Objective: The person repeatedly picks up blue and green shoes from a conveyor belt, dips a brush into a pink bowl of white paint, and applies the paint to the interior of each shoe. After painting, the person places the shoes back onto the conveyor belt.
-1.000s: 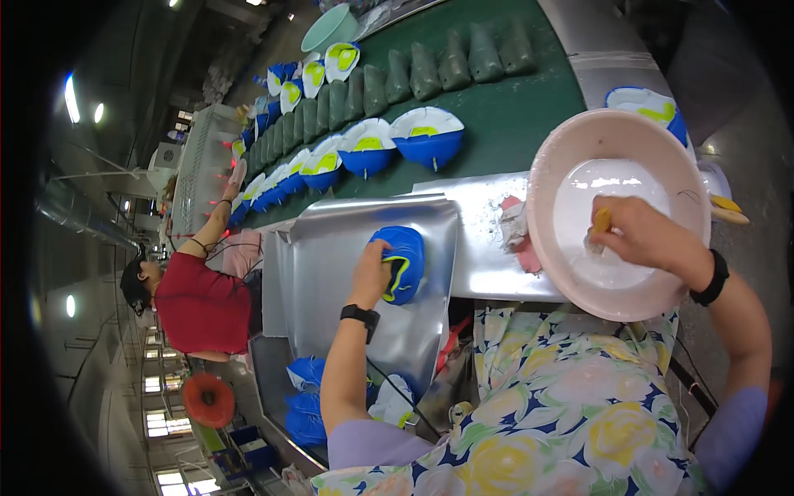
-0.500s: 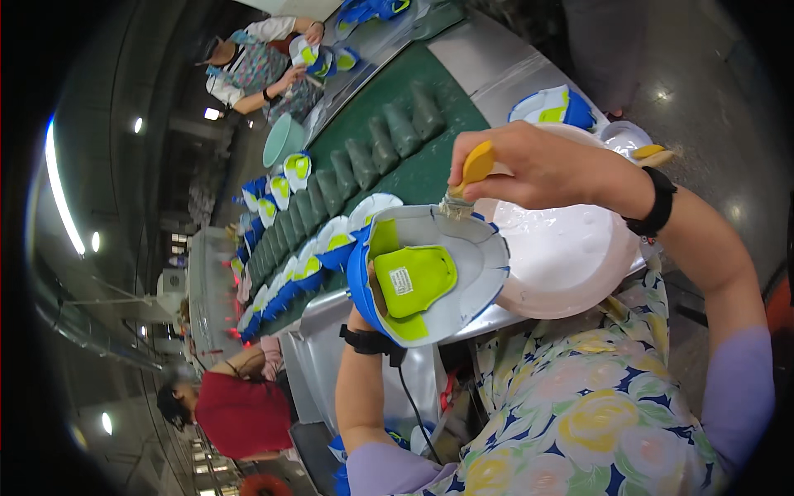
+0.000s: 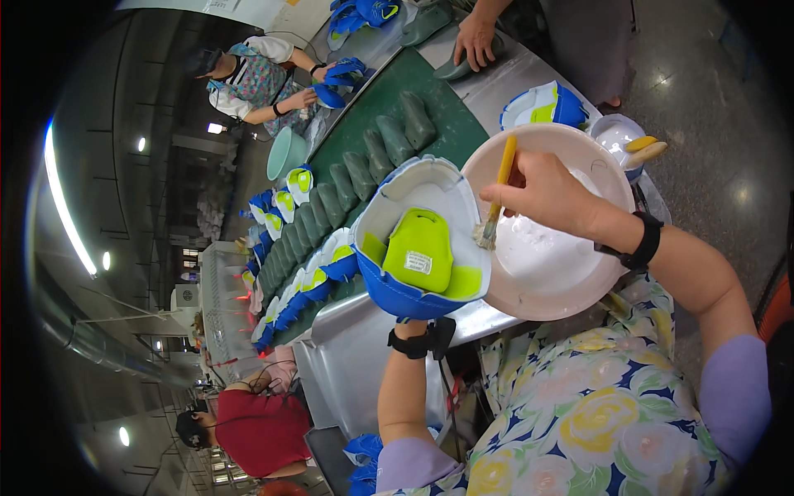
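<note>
A: What are the person's hands doing?

B: The left hand (image 3: 411,318) comes up from below and is closed under a blue shoe upper (image 3: 418,248), holding it raised above the near edge of the table (image 3: 389,347); the hand itself is mostly hidden behind the piece. The piece is turned so that its pale inside faces up, with a lime-green tongue (image 3: 420,250) lying in the middle.

A: And the right hand?

B: The right hand (image 3: 550,194) is clamped on a small brush (image 3: 496,194) with a yellow handle. The brush slants down to the left, and its bristles rest at the right rim of the shoe upper. A black band sits on each wrist.

A: What is under the right hand?

B: A wide pale-pink basin (image 3: 571,281) with white paste in it, touching the shoe upper's right side, at the table's near right end.

A: What else is there?

B: A green belt (image 3: 389,99) runs down the middle of the table, carrying a row of dark green shoe forms (image 3: 364,174) and a line of blue and lime uppers (image 3: 310,281). Beyond the basin stand another blue upper (image 3: 542,106) and a small white pot (image 3: 616,136). A person in a patterned top (image 3: 256,78) works at the far end, and a person in a red shirt (image 3: 260,430) sits along the left side.
</note>
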Action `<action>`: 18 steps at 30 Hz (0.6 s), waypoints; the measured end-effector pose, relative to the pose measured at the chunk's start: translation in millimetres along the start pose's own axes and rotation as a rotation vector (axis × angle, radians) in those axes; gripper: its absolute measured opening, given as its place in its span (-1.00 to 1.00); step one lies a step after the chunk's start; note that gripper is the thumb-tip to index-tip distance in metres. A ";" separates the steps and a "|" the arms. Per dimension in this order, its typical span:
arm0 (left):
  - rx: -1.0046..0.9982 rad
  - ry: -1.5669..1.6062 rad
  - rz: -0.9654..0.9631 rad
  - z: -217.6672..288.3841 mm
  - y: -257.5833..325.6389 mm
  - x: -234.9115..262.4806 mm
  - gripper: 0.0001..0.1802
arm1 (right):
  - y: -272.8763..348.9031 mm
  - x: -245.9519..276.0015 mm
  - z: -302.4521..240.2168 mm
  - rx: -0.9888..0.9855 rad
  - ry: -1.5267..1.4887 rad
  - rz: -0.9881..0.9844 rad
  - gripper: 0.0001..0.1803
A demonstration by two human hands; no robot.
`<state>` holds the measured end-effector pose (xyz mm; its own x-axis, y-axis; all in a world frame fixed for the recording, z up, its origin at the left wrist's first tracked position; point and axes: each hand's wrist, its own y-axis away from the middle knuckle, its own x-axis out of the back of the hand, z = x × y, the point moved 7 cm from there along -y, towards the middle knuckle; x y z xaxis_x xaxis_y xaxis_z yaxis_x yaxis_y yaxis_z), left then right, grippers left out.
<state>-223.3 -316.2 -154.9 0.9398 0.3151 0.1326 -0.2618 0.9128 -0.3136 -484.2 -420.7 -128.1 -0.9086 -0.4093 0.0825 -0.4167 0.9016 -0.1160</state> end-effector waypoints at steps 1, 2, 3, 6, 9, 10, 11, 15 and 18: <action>-0.073 -0.044 0.037 0.6 1.0 1.4 -0.53 | 3.4 -3.7 2.5 -0.011 -0.030 0.006 -0.61; -0.140 -0.078 0.066 2.2 0.2 0.5 -0.53 | 6.6 -5.8 3.0 -0.020 -0.057 0.015 -0.62; -0.200 -0.110 0.091 4.0 -0.3 1.4 -0.52 | 9.2 -7.0 3.4 -0.028 -0.083 0.023 -0.62; -0.326 -0.191 0.129 7.9 -2.8 5.1 -0.52 | 14.0 -9.5 5.9 -0.112 -0.137 -0.003 -0.64; -0.366 -0.221 0.132 7.5 -8.3 9.7 -0.51 | 20.6 -17.9 0.0 -0.119 -0.173 -0.071 -0.64; -0.357 -0.214 0.127 5.3 -9.4 11.5 -0.50 | 22.5 -17.8 -4.2 -0.130 -0.172 -0.086 -0.66; -0.314 -0.190 0.107 3.1 -12.8 16.4 -0.50 | 23.5 -16.2 -8.9 -0.100 -0.202 -0.077 -0.66; 0.099 0.145 -0.028 -18.7 -32.4 46.0 -0.49 | 22.4 -2.8 -16.0 0.032 -0.199 -0.091 -0.71; 0.467 0.471 -0.105 -26.8 -28.7 43.6 -0.59 | 16.9 12.0 -28.0 0.189 -0.051 -0.089 -0.76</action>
<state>-168.9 -335.7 -165.4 0.9334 0.1683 -0.3170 -0.1322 0.9824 0.1322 -501.4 -406.5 -101.3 -0.8662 -0.4971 0.0509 -0.4887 0.8214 -0.2941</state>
